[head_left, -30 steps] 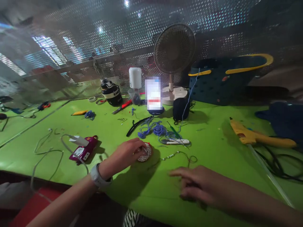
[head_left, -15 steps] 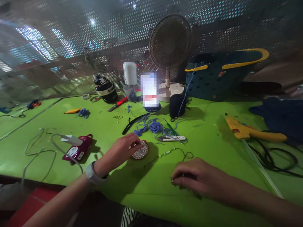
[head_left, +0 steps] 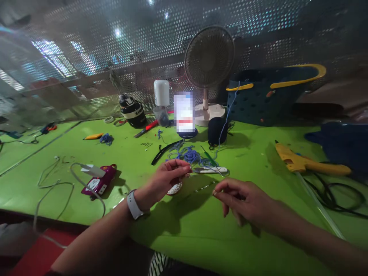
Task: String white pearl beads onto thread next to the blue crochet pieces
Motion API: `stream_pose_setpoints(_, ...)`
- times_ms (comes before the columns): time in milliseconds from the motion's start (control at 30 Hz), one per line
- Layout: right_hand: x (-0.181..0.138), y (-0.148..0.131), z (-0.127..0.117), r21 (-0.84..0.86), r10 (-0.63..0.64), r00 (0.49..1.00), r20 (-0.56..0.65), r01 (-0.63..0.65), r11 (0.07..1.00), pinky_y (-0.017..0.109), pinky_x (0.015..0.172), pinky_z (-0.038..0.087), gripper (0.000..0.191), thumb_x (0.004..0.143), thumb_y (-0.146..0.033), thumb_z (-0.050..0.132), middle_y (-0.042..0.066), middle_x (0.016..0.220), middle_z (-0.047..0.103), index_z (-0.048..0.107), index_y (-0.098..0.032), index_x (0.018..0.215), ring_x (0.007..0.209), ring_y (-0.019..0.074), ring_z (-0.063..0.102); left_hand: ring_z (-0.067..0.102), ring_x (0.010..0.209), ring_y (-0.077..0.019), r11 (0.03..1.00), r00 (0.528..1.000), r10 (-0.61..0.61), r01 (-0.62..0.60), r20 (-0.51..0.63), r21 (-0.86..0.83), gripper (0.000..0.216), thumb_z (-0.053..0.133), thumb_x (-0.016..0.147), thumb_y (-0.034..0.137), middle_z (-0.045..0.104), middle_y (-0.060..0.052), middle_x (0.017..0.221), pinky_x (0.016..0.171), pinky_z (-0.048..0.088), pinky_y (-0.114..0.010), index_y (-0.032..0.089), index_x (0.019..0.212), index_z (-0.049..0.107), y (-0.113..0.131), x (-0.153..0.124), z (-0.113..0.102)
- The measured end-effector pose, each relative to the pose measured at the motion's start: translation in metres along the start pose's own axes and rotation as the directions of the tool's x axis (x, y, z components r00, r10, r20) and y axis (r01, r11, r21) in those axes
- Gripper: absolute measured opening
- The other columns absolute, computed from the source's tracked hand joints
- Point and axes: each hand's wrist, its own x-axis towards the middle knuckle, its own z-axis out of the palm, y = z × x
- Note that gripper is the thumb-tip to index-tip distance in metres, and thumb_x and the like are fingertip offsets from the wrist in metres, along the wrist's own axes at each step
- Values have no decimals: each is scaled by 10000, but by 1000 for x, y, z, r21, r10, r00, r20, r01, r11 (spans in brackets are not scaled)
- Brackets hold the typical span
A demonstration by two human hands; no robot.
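A bright green tabletop (head_left: 258,165) fills the scene, backed by a perforated metal screen (head_left: 86,57) with lights glinting through the holes.

At one o'clock from the hands, a dark blue perforated plastic basket with yellow handles (head_left: 258,103) stands at the back. Its inside is hidden. A thin blue yarn strand (head_left: 228,111) hangs over its rim, down to a dark ball of yarn (head_left: 215,130). A round white desk fan (head_left: 209,57) stands at twelve o'clock and a black-and-white flask (head_left: 132,111) at eleven. A yellow glue gun (head_left: 301,163) lies at three o'clock.

The left hand (head_left: 166,178) is raised, thumb and fingertips pinched narrowly together. A round bead-covered disc (head_left: 174,188) sits just under it, touching it. Whether the disc is lifted cannot be told. Well apart at four o'clock, the right hand (head_left: 244,201) pinches thumb to forefinger with the other fingers loose. What it pinches is too fine to see. A short string of beads (head_left: 205,187) lies between the hands.
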Motion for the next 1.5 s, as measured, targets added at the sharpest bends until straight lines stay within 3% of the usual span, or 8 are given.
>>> stream_pose_setpoints(200, 3, 5, -3, 66, -59, 997, -46, 62, 996, 150, 416, 468, 261, 900, -443, 557, -26, 659, 630, 583, -184, 911, 418, 37, 515, 545, 436, -14, 964, 987, -159, 154, -5, -218, 96, 659, 780, 4, 650, 4, 611, 399, 406, -62, 95, 749, 662, 0, 4, 18)
stream_pose_setpoints(367, 4, 9, 1, 91, -90, 993, -75, 97, 991, 140, 415, 470, 252, 902, -447, 552, -44, 625, 604, 581, -196, 904, 448, 50, 555, 663, 576, -67, 921, 977, -202, 166, -67, -352, 178, 554, 853, -15, 705, -39, 730, 483, 495, -96, 105, 917, 668, -7, 2, 37)
stream_pose_setpoints(500, 5, 13, 2, 101, -93, 990, -107, 104, 989, 142, 384, 456, 237, 901, -448, 553, -63, 564, 570, 562, -212, 890, 423, 58, 534, 680, 647, -94, 904, 980, -192, 156, -53, -398, 178, 609, 849, 53, 719, -55, 825, 573, 533, -153, 122, 1007, 652, -14, 1, 46)
stream_pose_setpoints(633, 5, 13, 2, 161, -56, 992, -113, 74, 984, 169, 384, 462, 256, 906, -476, 529, -79, 530, 536, 544, -221, 927, 399, 69, 516, 653, 643, -81, 886, 982, -181, 141, -49, -443, 115, 626, 858, 115, 694, -28, 767, 618, 514, -162, 123, 971, 643, -19, 1, 53)
stream_pose_setpoints(833, 3, 0, 6, 177, -87, 989, -121, 108, 978, 199, 552, 529, 349, 901, -477, 536, -52, 639, 576, 544, -207, 1123, 566, 85, 605, 633, 667, -88, 880, 987, -154, 119, -39, -460, 127, 639, 854, 145, 672, -8, 765, 644, 485, -185, 145, 978, 609, -19, 0, 54)
stream_pose_setpoints(967, 3, 0, 7, 161, -97, 988, -119, 115, 980, 170, 525, 504, 293, 889, -446, 570, -4, 737, 651, 594, -184, 1017, 650, 99, 664, 621, 689, -95, 876, 991, -134, 118, 1, -468, 202, 671, 827, 157, 664, -1, 792, 680, 472, -209, 160, 1015, 598, -24, 0, 52)
stream_pose_setpoints(1100, 5, 6, 7, 173, -46, 994, -103, 63, 983, 172, 483, 501, 270, 887, -442, 572, -34, 643, 626, 584, -173, 910, 495, 74, 627, 601, 704, -98, 869, 995, -77, 102, 71, -485, 232, 709, 798, 196, 650, 4, 809, 715, 456, -229, 161, 1005, 609, -30, -1, 52)
stream_pose_setpoints(1500, 6, 1, 8, 139, 16, 996, -93, -3, 990, 166, 389, 448, 240, 885, -415, 555, -35, 607, 617, 558, -176, 871, 457, 89, 619, 632, 690, -99, 872, 996, -90, 73, -12, -484, 242, 725, 775, 159, 687, -11, 766, 697, 490, -201, 150, 1005, 649, -30, -1, 55)
